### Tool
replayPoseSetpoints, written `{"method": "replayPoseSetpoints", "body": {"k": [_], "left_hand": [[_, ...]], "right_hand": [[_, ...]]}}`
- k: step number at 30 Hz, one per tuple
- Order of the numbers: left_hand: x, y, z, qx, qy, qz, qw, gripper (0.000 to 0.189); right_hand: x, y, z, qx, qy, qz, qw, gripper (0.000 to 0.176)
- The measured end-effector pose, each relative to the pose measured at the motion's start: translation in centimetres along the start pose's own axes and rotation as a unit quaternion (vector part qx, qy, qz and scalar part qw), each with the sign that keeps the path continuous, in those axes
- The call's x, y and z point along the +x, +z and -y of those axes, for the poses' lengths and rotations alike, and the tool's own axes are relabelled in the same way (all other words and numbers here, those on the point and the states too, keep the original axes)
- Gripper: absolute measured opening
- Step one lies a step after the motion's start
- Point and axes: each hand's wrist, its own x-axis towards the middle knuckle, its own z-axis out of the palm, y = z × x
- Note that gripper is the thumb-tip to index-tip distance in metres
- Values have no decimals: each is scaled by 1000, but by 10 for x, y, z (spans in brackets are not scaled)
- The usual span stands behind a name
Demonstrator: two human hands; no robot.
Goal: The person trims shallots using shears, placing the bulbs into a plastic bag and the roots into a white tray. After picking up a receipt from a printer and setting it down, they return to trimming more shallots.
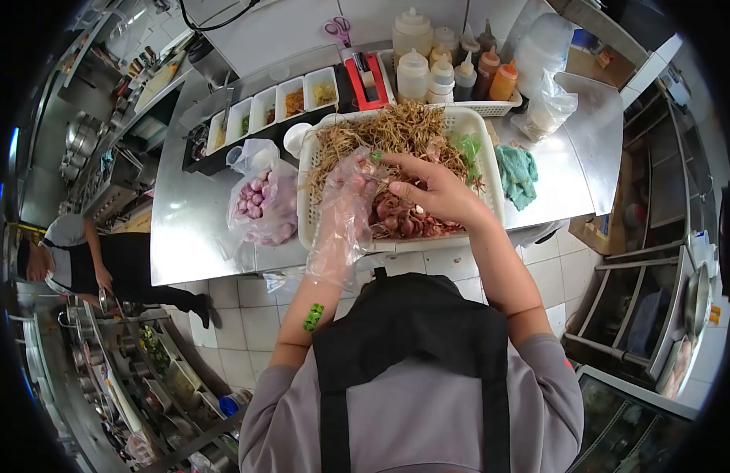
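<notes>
A white plastic basket [307, 225] in front of me holds dry brown stems [381, 126] and reddish shallots with loose skins [408, 219]. My left hand [348, 189], inside a clear plastic glove, is closed over the basket's left part; its fingertips hide what it grips. Bare and close beside it, my right hand [440, 189] has thumb and forefinger bent around something small, partly hidden, with a bit of green and a thin dark edge showing near the fingertips. Left of the basket stands a clear plastic bag [262, 209] of peeled, pinkish-purple shallots.
Behind the basket are squeeze bottles [412, 75], a red holder [369, 83] and a row of white condiment containers [262, 109]. A green cloth [516, 175] lies at the right, near a knotted plastic bag [548, 110]. Another person [81, 260] stands at the far left.
</notes>
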Motion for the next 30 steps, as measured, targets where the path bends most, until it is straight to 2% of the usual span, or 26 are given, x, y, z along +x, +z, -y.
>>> {"method": "replayPoseSetpoints", "body": {"k": [5,7,9,13,15,18,20,22,24,28,30], "left_hand": [[8,-8,9,-6,26,2,1000,26],[8,-3,9,-13,46,-14,999,24],[8,3,6,29,55,-24,998,20],[19,-8,9,60,1,-59,996,20],[16,-4,7,61,56,7,997,21],[11,-2,10,60,82,22,995,23],[11,-8,10,36,59,31,997,25],[12,-9,5,11,37,40,998,28],[13,-7,1,-99,9,100,990,37],[21,-17,7,-115,23,67,991,42],[22,-22,9,-118,24,120,986,40]], "right_hand": [[-1,0,1,7,19,13,1000,33],[-1,3,3,-101,-17,-20,995,28],[-1,6,3,-126,-22,-37,991,26],[-2,9,2,-158,-61,-86,982,23],[-2,8,3,-160,-45,-87,982,23],[-1,3,8,-164,-12,-89,982,23],[0,1,5,-167,5,-92,982,23],[1,-1,-4,-199,-19,-123,972,23],[1,-2,-6,-190,-15,-125,974,25],[-4,7,6,-124,-32,-97,987,32],[1,14,-5,-136,-67,-97,984,35]]}}
